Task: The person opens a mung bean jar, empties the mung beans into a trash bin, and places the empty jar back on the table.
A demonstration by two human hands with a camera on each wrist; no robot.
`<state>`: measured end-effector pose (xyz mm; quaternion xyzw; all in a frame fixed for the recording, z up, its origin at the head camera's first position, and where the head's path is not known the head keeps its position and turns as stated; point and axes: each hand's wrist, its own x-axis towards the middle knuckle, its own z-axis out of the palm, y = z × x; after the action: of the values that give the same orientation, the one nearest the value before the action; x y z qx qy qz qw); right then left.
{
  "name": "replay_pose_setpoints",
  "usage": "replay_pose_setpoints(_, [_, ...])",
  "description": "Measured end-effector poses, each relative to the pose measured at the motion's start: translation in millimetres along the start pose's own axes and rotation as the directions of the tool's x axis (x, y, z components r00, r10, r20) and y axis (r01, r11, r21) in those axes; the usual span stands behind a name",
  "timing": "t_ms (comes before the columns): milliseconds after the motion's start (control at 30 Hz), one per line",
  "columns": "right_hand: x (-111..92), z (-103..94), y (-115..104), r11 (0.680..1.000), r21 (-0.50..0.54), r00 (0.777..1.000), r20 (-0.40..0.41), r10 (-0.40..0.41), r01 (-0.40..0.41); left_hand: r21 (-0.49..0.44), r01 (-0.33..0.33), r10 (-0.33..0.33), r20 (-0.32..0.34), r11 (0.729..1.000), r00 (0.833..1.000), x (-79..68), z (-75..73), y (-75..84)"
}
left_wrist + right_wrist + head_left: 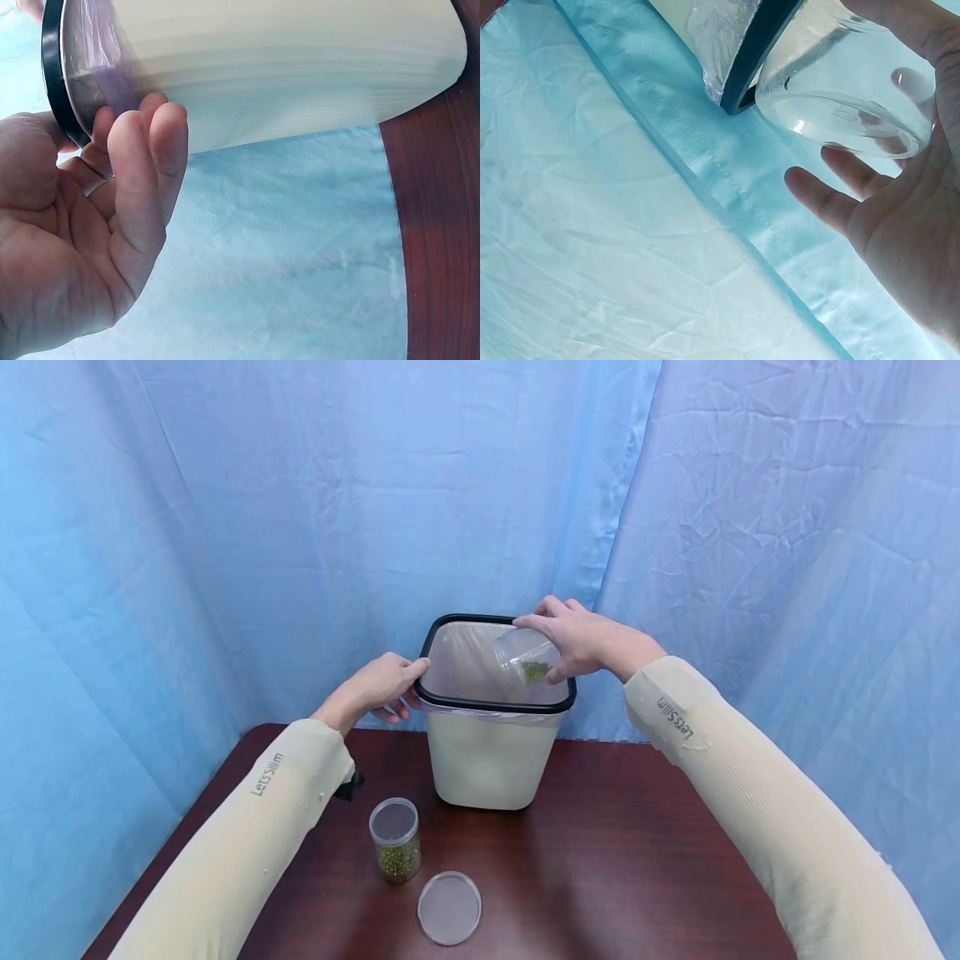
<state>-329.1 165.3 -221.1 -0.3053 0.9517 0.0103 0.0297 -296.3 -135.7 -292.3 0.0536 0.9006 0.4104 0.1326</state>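
A cream trash bin (487, 764) with a black rim and a thin plastic liner (468, 652) stands on the table. My left hand (382, 683) grips its rim at the left corner, thumb on top and fingers below, some of them loosely bent outside the wall in the left wrist view. Over the bin's opening, my right hand (588, 639) holds a clear jar (512, 648) tipped on its side, mouth toward the left. Small green beans (535, 672) lie along the jar's lower side. The right wrist view shows the jar's rounded base (840, 124) between thumb and fingers.
Closer to me, a second clear jar (397, 852) of green beans stands upright with its lid on. Beside it a round translucent lid (449, 907) lies flat on the dark red wooden table (622, 852). Blue curtains (360, 510) hang behind and at both sides.
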Motion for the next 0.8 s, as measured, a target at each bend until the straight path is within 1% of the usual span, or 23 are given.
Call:
replay_pose_setpoints(300, [-2.1, 1.4, 1.0, 0.999, 0.003, 0.999, -0.008, -0.033, 0.033, -0.008, 0.001, -0.001, 0.002, 1.000, 1.000, 0.7, 0.8, -1.7])
replay_pose_setpoints(533, [-0.1, 1.9, 2.8, 0.998, -0.007, 0.998, -0.026, -0.058, 0.058, -0.010, -0.007, 0.007, 0.000, 1.000, 1.000, 0.7, 1.5, -1.6])
replay_pose_setpoints(700, [0.6, 1.8, 4.1, 0.998, -0.017, 0.997, -0.034, -0.063, 0.063, -0.007, -0.005, 0.005, -0.008, 1.000, 1.000, 1.5, 1.5, -2.1])
replay_pose_setpoints(800, [0.4, 1.6, 4.7, 0.998, 0.003, 0.998, -0.028, -0.060, 0.060, -0.003, -0.003, 0.003, -0.009, 1.000, 1.000, 2.2, 1.6, -2.4])
